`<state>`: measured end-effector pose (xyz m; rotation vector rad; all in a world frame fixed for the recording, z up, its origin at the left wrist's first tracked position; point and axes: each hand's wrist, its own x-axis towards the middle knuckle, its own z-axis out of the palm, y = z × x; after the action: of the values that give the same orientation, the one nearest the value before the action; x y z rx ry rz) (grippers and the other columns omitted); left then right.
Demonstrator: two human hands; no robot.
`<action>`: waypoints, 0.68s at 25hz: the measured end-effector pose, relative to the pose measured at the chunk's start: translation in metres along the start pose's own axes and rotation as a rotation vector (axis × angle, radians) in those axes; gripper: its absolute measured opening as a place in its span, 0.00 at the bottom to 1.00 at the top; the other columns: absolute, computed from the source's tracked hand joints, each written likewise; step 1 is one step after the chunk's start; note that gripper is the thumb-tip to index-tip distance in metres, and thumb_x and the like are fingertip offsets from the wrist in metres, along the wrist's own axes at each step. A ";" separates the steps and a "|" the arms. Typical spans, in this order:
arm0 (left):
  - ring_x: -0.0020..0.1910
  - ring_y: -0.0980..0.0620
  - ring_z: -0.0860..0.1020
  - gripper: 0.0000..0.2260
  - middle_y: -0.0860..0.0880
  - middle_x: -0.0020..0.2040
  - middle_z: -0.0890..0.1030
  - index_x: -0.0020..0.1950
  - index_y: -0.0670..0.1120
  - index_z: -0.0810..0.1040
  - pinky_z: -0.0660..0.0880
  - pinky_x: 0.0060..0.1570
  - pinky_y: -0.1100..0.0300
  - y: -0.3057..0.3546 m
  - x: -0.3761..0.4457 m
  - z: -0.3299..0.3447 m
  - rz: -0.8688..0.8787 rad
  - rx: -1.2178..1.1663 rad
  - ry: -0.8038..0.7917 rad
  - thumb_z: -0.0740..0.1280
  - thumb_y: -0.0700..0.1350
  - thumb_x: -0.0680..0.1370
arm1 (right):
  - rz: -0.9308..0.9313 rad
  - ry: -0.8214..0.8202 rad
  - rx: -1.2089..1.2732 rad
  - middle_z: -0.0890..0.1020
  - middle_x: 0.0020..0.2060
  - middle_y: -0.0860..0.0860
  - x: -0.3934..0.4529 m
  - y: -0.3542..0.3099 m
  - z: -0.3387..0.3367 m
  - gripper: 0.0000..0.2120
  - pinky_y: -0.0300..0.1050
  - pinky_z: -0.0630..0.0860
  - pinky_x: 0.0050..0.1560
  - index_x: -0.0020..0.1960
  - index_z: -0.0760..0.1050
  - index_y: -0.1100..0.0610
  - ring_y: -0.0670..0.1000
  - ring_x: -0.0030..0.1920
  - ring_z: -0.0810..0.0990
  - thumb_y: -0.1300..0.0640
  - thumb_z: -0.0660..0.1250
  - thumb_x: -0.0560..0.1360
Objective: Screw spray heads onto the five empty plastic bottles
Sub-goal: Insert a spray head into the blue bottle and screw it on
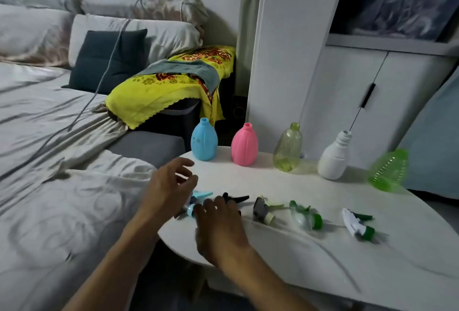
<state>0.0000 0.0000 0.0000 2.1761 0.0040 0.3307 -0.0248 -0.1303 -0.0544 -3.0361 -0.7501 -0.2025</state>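
Several capless bottles stand along the far side of the white table (310, 256): blue bottle (204, 140), pink bottle (244, 145), clear yellow-green bottle (288, 149), white bottle (334, 156), green ribbed bottle (390, 170). Spray heads lie in a row nearer me: blue head (200, 196), black head (237, 197), grey-and-pale-green head (264, 210), green head (306, 216), white-and-green head (357, 222). My left hand (171, 184) hovers with fingers apart just above the blue head. My right hand (218, 223) lies over the black head, fingertips by the blue head's collar.
A bed with grey sheets (49, 161) borders the table's left edge. A stool under a yellow floral cloth (173, 80) stands behind the blue bottle. A white cabinet (347, 87) rises behind the bottles. A thin dip tube (323, 243) trails across the tabletop.
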 end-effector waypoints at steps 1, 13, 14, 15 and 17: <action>0.41 0.57 0.80 0.10 0.53 0.44 0.81 0.57 0.50 0.78 0.73 0.35 0.66 0.001 -0.001 -0.002 0.006 -0.009 0.057 0.70 0.44 0.76 | 0.010 -0.016 -0.050 0.75 0.66 0.60 0.013 -0.006 0.004 0.24 0.63 0.62 0.67 0.71 0.67 0.59 0.62 0.68 0.68 0.52 0.64 0.78; 0.41 0.54 0.82 0.11 0.49 0.42 0.84 0.45 0.52 0.82 0.77 0.36 0.63 0.015 0.020 -0.008 -0.079 -0.634 0.409 0.67 0.36 0.76 | 0.276 0.177 0.861 0.83 0.43 0.47 0.024 0.034 -0.020 0.12 0.40 0.76 0.42 0.46 0.80 0.49 0.47 0.46 0.79 0.48 0.71 0.63; 0.41 0.52 0.82 0.11 0.48 0.42 0.84 0.44 0.51 0.82 0.77 0.36 0.61 0.014 0.029 -0.005 -0.159 -0.770 0.460 0.66 0.35 0.75 | 0.364 0.202 1.146 0.85 0.42 0.45 0.015 0.054 -0.033 0.11 0.36 0.75 0.41 0.44 0.81 0.48 0.44 0.44 0.80 0.50 0.73 0.61; 0.42 0.50 0.81 0.11 0.48 0.41 0.84 0.43 0.50 0.81 0.77 0.36 0.60 0.011 0.042 0.002 -0.243 -0.835 0.496 0.65 0.35 0.74 | 0.445 0.257 1.411 0.86 0.41 0.44 0.005 0.076 -0.044 0.11 0.37 0.74 0.41 0.43 0.82 0.48 0.43 0.43 0.82 0.54 0.76 0.61; 0.44 0.47 0.79 0.09 0.47 0.42 0.82 0.45 0.48 0.79 0.76 0.37 0.58 0.002 0.068 0.027 -0.387 -0.735 0.470 0.64 0.34 0.74 | 0.595 0.377 1.711 0.87 0.41 0.45 -0.019 0.114 -0.055 0.13 0.43 0.73 0.45 0.43 0.83 0.48 0.45 0.46 0.82 0.57 0.79 0.60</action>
<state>0.0719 -0.0141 0.0029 1.2997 0.4844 0.5142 0.0051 -0.2420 0.0004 -1.3672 0.1248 -0.0412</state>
